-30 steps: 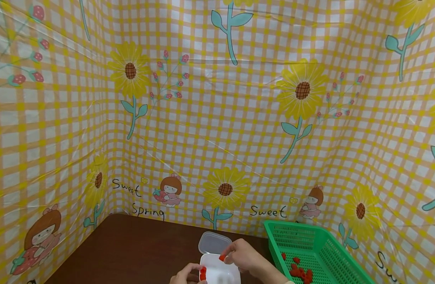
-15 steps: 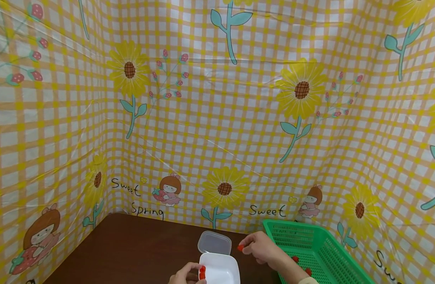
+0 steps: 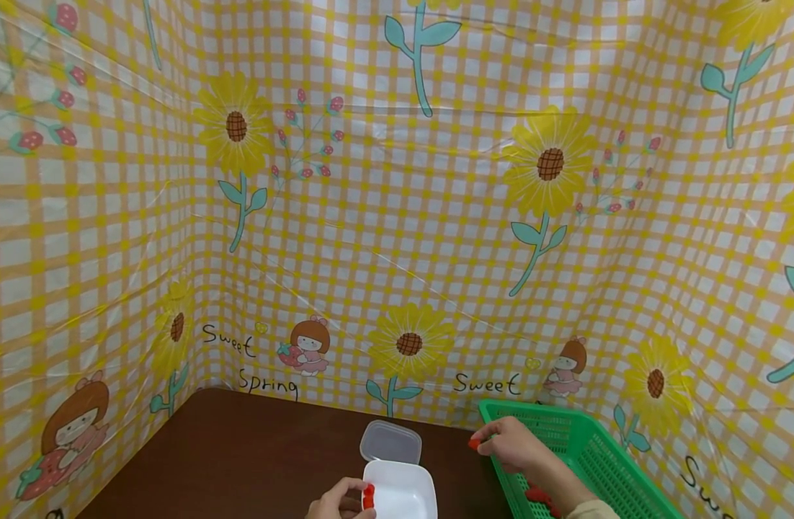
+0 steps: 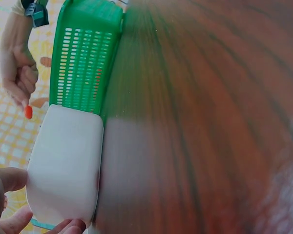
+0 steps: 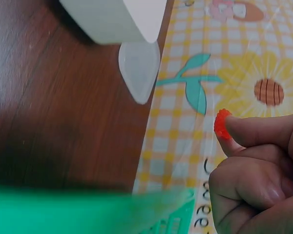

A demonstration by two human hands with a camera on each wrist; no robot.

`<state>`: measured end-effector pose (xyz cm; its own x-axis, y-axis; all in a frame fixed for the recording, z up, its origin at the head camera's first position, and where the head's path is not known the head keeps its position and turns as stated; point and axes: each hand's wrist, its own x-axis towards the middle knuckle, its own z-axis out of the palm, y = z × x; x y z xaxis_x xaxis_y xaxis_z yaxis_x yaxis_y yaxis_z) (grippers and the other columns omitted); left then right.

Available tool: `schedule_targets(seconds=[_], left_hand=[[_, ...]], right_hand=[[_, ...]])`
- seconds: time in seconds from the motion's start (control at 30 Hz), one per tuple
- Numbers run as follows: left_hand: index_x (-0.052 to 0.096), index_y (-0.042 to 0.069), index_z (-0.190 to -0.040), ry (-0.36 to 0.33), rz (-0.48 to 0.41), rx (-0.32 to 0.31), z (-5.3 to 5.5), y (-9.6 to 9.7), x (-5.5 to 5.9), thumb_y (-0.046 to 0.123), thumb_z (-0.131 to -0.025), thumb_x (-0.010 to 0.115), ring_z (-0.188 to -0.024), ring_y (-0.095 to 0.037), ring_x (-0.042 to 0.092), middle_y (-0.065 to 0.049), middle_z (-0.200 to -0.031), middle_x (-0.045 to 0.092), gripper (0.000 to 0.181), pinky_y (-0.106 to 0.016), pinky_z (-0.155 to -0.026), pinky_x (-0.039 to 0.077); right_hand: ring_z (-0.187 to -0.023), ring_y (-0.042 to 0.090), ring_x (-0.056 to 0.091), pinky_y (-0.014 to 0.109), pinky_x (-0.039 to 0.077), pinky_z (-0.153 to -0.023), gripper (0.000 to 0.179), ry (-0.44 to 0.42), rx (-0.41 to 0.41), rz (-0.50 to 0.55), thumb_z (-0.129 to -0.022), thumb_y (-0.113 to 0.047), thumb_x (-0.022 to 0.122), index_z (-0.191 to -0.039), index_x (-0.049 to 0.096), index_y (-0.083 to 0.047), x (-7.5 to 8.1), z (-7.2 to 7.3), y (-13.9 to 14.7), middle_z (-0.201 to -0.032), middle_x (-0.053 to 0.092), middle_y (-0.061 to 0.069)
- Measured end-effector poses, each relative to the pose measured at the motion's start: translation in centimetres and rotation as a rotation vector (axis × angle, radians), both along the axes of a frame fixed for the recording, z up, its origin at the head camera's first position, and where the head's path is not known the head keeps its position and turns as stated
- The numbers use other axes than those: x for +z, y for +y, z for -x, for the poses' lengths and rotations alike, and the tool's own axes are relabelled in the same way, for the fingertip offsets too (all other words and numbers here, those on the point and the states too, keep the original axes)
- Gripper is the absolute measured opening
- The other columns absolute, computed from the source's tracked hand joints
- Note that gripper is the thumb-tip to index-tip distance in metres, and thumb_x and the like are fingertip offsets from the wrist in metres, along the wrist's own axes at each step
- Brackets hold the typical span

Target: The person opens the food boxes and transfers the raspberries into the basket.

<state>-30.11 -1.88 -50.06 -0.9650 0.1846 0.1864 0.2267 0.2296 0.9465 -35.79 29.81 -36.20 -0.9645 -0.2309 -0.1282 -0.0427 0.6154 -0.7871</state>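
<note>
My left hand (image 3: pixel 337 500) grips the near left side of a white plastic container (image 3: pixel 406 491), fingers and thumb against its wall in the left wrist view. A small red piece (image 3: pixel 369 496) shows at the rim beside these fingers. Away to the right, my right hand (image 3: pixel 510 445) pinches a small red raspberry-like piece (image 5: pixel 222 124) between thumb and fingertip. Its bumpy surface shows in the right wrist view. This hand is raised at the left edge of a green basket (image 3: pixel 620 479), and its forearm crosses the basket. More red pieces (image 3: pixel 540 496) lie inside, partly hidden by the arm.
A translucent lid (image 3: pixel 390 443) lies just behind the container on the dark brown table (image 3: pixel 254 454). Checkered cloth (image 3: pixel 371 216) with printed flowers walls in the back and both sides.
My right hand has moved from over the white container rightward to the basket's edge, with the red piece still pinched. My left hand stays at the container.
</note>
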Motion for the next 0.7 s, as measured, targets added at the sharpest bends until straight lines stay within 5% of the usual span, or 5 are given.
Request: schedule_targets(seconds=[0.1,0.23,0.37,0.6,0.7], left_hand=[[0.059,0.009,-0.106,-0.001,0.001,-0.001,0.0,0.0,-0.1,0.032,-0.074,0.077,-0.075,-0.022,0.066,-0.006,-0.085,0.068,0.043,-0.04,-0.068,0.054],[0.06,0.01,-0.105,0.004,-0.003,0.006,0.0,0.0,0.0,0.032,-0.074,0.077,-0.074,-0.02,0.066,-0.005,-0.084,0.068,0.042,-0.039,-0.067,0.054],[0.059,0.008,-0.106,-0.01,0.001,0.008,-0.2,0.0,0.2,0.03,-0.075,0.076,-0.074,-0.02,0.065,-0.004,-0.083,0.067,0.042,-0.04,-0.067,0.054],[0.059,0.01,-0.106,-0.056,0.019,0.02,-0.3,0.0,0.7,0.032,-0.075,0.076,-0.074,-0.02,0.065,-0.003,-0.082,0.067,0.042,-0.041,-0.068,0.053],[0.059,0.012,-0.106,-0.067,0.022,0.022,-0.4,0.0,0.8,0.035,-0.074,0.076,-0.074,-0.02,0.065,-0.003,-0.083,0.067,0.043,-0.042,-0.069,0.053]], right_hand=[[-0.042,0.008,0.012,0.022,0.022,-0.041,0.024,-0.01,-0.017,0.001,-0.085,-0.005,0.056,-0.107,0.064,0.0,0.1,0.0,1.0,-0.054,0.043,-0.009],[-0.042,0.008,0.015,0.023,0.024,-0.042,0.025,0.002,0.004,0.018,-0.086,-0.004,0.054,-0.109,0.062,0.003,0.5,-0.1,2.2,-0.091,0.065,0.006],[-0.041,0.007,0.016,0.023,0.026,-0.041,0.026,-0.003,0.004,0.009,-0.087,-0.003,0.053,-0.11,0.062,0.004,0.5,0.1,3.5,-0.11,0.063,0.017],[-0.043,0.005,0.017,0.023,0.03,-0.045,0.027,-0.017,-0.032,0.008,-0.086,-0.001,0.051,-0.11,0.061,0.007,0.3,0.6,5.7,-0.094,0.067,0.004],[-0.041,0.003,0.018,0.021,0.029,-0.044,0.027,-0.018,-0.02,0.026,-0.086,0.0,0.051,-0.11,0.06,0.009,0.1,0.4,6.6,-0.095,0.067,0.01]])
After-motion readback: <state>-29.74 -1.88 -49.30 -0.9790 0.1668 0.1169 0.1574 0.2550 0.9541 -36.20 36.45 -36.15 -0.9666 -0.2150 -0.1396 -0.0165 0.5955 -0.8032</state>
